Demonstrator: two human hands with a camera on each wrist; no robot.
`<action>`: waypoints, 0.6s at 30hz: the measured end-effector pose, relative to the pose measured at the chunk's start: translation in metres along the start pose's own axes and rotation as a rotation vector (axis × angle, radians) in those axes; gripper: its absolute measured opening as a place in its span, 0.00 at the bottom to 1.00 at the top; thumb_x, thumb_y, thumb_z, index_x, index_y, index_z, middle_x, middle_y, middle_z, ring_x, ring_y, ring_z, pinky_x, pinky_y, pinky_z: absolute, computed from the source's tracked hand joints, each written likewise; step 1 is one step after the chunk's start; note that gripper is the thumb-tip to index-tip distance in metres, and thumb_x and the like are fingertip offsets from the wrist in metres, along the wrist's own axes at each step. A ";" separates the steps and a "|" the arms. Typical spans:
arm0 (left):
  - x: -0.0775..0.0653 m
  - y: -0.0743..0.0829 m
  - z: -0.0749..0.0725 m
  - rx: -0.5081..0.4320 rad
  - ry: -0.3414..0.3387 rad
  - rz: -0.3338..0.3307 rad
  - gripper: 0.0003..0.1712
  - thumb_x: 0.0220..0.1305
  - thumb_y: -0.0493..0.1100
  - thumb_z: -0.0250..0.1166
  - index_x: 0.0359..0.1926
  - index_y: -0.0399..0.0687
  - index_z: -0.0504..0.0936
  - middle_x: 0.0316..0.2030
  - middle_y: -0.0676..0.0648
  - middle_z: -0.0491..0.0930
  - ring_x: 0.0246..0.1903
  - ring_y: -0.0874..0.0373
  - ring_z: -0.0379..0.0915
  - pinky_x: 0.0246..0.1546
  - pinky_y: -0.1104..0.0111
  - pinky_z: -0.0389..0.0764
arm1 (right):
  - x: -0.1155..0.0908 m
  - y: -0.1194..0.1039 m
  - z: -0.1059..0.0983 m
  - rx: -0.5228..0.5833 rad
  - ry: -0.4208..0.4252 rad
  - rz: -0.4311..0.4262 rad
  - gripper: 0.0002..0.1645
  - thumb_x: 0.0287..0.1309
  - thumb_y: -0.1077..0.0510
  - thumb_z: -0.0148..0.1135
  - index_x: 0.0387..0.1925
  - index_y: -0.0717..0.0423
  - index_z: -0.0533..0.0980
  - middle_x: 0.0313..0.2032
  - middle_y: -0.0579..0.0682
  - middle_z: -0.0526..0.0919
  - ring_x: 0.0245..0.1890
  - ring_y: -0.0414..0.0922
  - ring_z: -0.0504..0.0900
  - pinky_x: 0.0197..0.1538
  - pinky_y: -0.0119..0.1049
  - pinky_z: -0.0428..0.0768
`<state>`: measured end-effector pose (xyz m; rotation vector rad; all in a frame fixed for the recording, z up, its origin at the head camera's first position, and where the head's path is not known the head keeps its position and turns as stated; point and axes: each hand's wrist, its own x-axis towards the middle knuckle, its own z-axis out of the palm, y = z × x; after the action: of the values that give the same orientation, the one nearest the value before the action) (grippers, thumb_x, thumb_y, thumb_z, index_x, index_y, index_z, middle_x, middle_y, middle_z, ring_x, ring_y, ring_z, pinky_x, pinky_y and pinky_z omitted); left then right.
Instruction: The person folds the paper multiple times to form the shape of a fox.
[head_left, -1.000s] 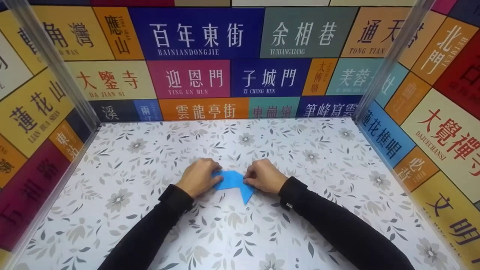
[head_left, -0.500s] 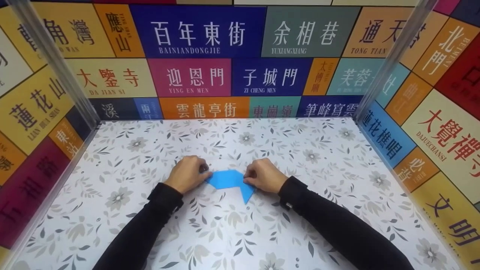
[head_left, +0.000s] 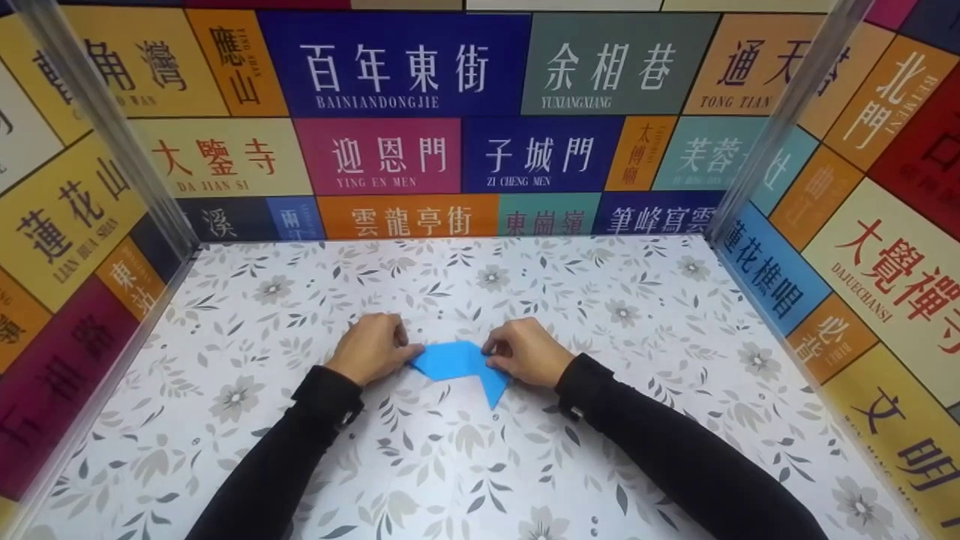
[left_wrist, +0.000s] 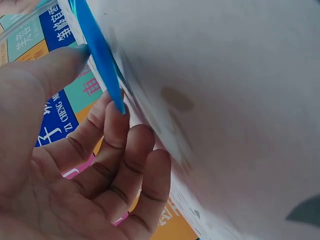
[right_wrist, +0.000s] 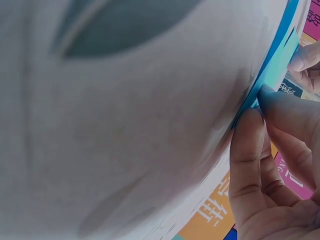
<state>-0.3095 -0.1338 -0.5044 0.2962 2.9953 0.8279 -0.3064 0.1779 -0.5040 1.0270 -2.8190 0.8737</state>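
Observation:
A folded piece of bright blue paper (head_left: pixel 447 361) lies flat on the patterned tabletop, one pointed flap angling toward the person at its right end. My left hand (head_left: pixel 373 347) pinches its left tip; in the left wrist view the thumb (left_wrist: pixel 62 70) sits on one side of the blue paper (left_wrist: pixel 101 52), with curled fingertips at its end. Over the right end, my right hand (head_left: pixel 531 351) holds the paper's edge between thumb and forefinger. The right wrist view has that thumb (right_wrist: pixel 287 110) and forefinger (right_wrist: pixel 248 140) meeting at the blue edge (right_wrist: pixel 272 70).
The white tabletop (head_left: pixel 262 465) bears a grey leaf-and-flower print. Panels with coloured sign blocks (head_left: pixel 394 67) stand at the back and both sides. Clear strips (head_left: pixel 784 112) run along the corners.
My left hand has slid left from over the paper to its left tip, leaving more blue showing. The right hand stays at the right end, with only a slight shift of its fingers.

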 end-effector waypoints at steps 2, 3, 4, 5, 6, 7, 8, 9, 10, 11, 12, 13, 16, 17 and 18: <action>-0.001 0.000 0.000 -0.004 0.005 0.009 0.19 0.72 0.56 0.84 0.39 0.48 0.89 0.37 0.47 0.89 0.36 0.52 0.82 0.43 0.58 0.83 | 0.000 0.000 0.000 0.012 -0.006 0.001 0.10 0.69 0.63 0.83 0.50 0.61 0.94 0.33 0.54 0.95 0.30 0.41 0.86 0.39 0.31 0.83; -0.001 0.000 -0.001 -0.007 0.006 0.015 0.19 0.72 0.56 0.84 0.38 0.48 0.89 0.37 0.47 0.88 0.36 0.52 0.81 0.42 0.59 0.82 | 0.000 0.000 0.000 0.017 -0.011 0.001 0.11 0.69 0.63 0.83 0.51 0.61 0.94 0.33 0.54 0.95 0.30 0.39 0.85 0.38 0.31 0.82; -0.001 0.000 -0.001 -0.009 0.006 0.019 0.19 0.72 0.57 0.84 0.37 0.48 0.88 0.36 0.47 0.88 0.35 0.52 0.80 0.41 0.59 0.81 | 0.000 0.000 0.000 0.019 -0.014 -0.001 0.11 0.69 0.64 0.83 0.51 0.61 0.94 0.33 0.54 0.95 0.30 0.39 0.85 0.38 0.30 0.82; -0.002 0.000 -0.002 -0.009 0.006 0.023 0.20 0.73 0.57 0.83 0.36 0.49 0.88 0.36 0.48 0.87 0.35 0.52 0.80 0.41 0.59 0.79 | 0.000 0.000 0.000 0.019 -0.016 -0.002 0.11 0.69 0.64 0.83 0.51 0.61 0.94 0.33 0.54 0.95 0.30 0.39 0.85 0.38 0.30 0.82; -0.002 0.000 -0.003 -0.008 0.007 0.030 0.20 0.73 0.57 0.83 0.35 0.49 0.88 0.36 0.47 0.86 0.36 0.52 0.79 0.41 0.60 0.78 | 0.000 0.000 0.000 0.017 -0.017 -0.004 0.11 0.69 0.64 0.83 0.51 0.61 0.95 0.34 0.54 0.95 0.30 0.39 0.85 0.38 0.30 0.82; -0.002 0.001 -0.003 -0.008 0.009 0.035 0.20 0.73 0.58 0.83 0.35 0.49 0.87 0.36 0.48 0.85 0.36 0.52 0.78 0.40 0.60 0.77 | 0.000 0.000 -0.001 0.016 -0.018 -0.005 0.11 0.69 0.64 0.83 0.51 0.61 0.95 0.34 0.54 0.96 0.30 0.39 0.86 0.38 0.30 0.82; -0.002 0.001 -0.003 -0.009 0.009 0.037 0.21 0.73 0.58 0.82 0.34 0.50 0.87 0.36 0.47 0.84 0.36 0.52 0.78 0.40 0.60 0.77 | 0.000 -0.001 -0.001 0.013 -0.019 -0.006 0.11 0.69 0.64 0.83 0.51 0.61 0.95 0.35 0.54 0.96 0.30 0.40 0.86 0.38 0.30 0.82; -0.002 0.001 -0.004 -0.013 0.010 0.038 0.21 0.74 0.59 0.82 0.34 0.50 0.87 0.36 0.47 0.83 0.36 0.52 0.78 0.40 0.60 0.77 | 0.000 -0.001 -0.001 0.011 -0.019 -0.005 0.11 0.69 0.64 0.83 0.51 0.61 0.95 0.36 0.54 0.97 0.31 0.41 0.86 0.38 0.30 0.82; -0.002 0.001 -0.004 -0.017 0.011 0.038 0.21 0.73 0.59 0.82 0.35 0.50 0.86 0.36 0.48 0.83 0.36 0.52 0.78 0.40 0.60 0.77 | 0.000 -0.001 -0.001 0.010 -0.017 -0.007 0.11 0.69 0.64 0.83 0.51 0.61 0.95 0.37 0.54 0.97 0.31 0.41 0.86 0.38 0.30 0.82; -0.002 0.001 -0.004 -0.023 0.012 0.040 0.21 0.73 0.59 0.82 0.35 0.50 0.86 0.35 0.48 0.83 0.35 0.52 0.78 0.40 0.60 0.77 | 0.000 -0.001 -0.001 0.007 -0.016 -0.008 0.11 0.69 0.64 0.83 0.51 0.61 0.95 0.37 0.55 0.97 0.31 0.41 0.86 0.39 0.30 0.82; -0.002 0.001 -0.003 -0.029 0.013 0.040 0.21 0.73 0.59 0.82 0.36 0.50 0.86 0.35 0.48 0.84 0.35 0.52 0.78 0.39 0.60 0.77 | 0.000 0.000 -0.001 0.007 -0.016 -0.008 0.11 0.69 0.64 0.83 0.51 0.61 0.95 0.38 0.55 0.97 0.32 0.41 0.87 0.39 0.30 0.82; -0.002 0.001 -0.003 -0.037 0.011 0.036 0.22 0.73 0.59 0.83 0.36 0.49 0.86 0.34 0.48 0.84 0.34 0.53 0.78 0.39 0.61 0.77 | 0.000 0.000 -0.001 0.006 -0.016 -0.008 0.11 0.69 0.65 0.83 0.51 0.61 0.95 0.39 0.55 0.97 0.32 0.41 0.87 0.39 0.30 0.83; -0.002 0.002 -0.002 -0.052 0.001 0.030 0.21 0.72 0.58 0.84 0.40 0.48 0.88 0.33 0.49 0.85 0.32 0.54 0.78 0.38 0.61 0.76 | 0.000 0.002 0.000 0.002 -0.020 -0.005 0.11 0.69 0.64 0.82 0.52 0.61 0.95 0.40 0.54 0.98 0.32 0.41 0.87 0.39 0.30 0.83; -0.002 0.002 -0.001 -0.053 -0.002 0.030 0.21 0.72 0.58 0.84 0.41 0.47 0.88 0.33 0.49 0.85 0.32 0.54 0.78 0.38 0.62 0.76 | 0.000 0.002 0.000 0.000 -0.021 -0.002 0.11 0.70 0.64 0.82 0.52 0.60 0.95 0.40 0.54 0.98 0.33 0.41 0.87 0.39 0.30 0.83; -0.002 0.002 -0.001 -0.053 -0.003 0.034 0.20 0.72 0.57 0.84 0.42 0.46 0.89 0.33 0.48 0.85 0.32 0.54 0.78 0.38 0.61 0.77 | -0.001 0.002 0.000 0.000 -0.022 0.001 0.11 0.70 0.64 0.82 0.52 0.60 0.95 0.40 0.54 0.98 0.33 0.41 0.87 0.39 0.30 0.84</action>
<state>-0.3072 -0.1331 -0.5032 0.3472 2.9678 0.9072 -0.3073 0.1794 -0.5056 1.0414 -2.8379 0.8679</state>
